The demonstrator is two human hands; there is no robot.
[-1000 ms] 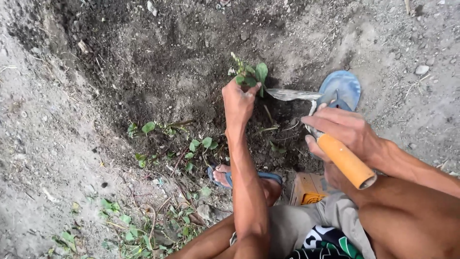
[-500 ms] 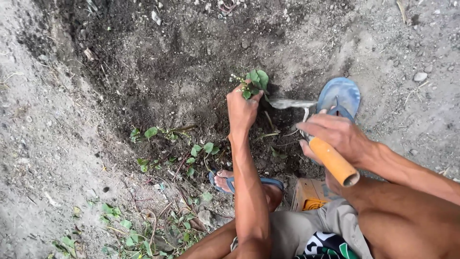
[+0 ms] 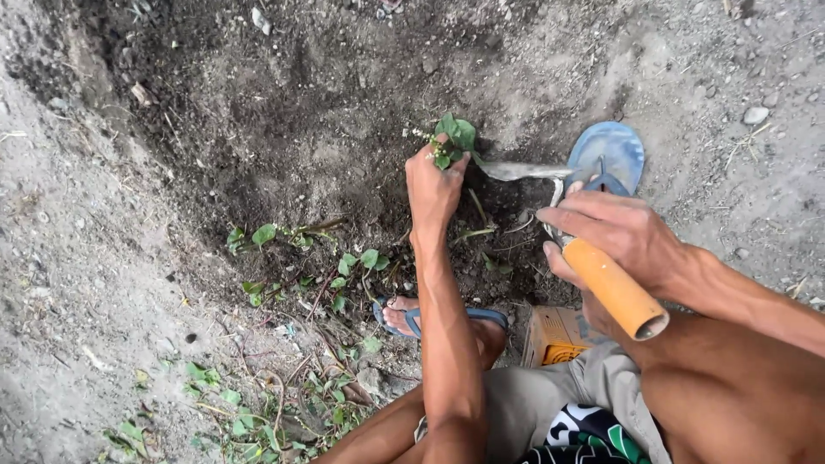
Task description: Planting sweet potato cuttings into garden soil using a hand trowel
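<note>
1. Your left hand (image 3: 432, 189) is closed in a pinch around the small green weed (image 3: 453, 137), gripping it low on the stem, right where it meets the dark loosened soil (image 3: 284, 112).
2. Your right hand (image 3: 614, 236) is wrapped tight around the trowel's orange handle (image 3: 614, 288); the metal blade (image 3: 520, 170) lies nearly flat, its tip just beside the weed's base.
3. That plant looks light, soft and easily torn: the leaves would likely strip off, so the base of the stem is the safer hold.
4. The trowel seems stiff and solid, and the smooth handle may slip.
5. The blue sandal (image 3: 608, 155) sits just beyond the blade, and more weeds (image 3: 344, 271) lie near your left forearm.
</note>
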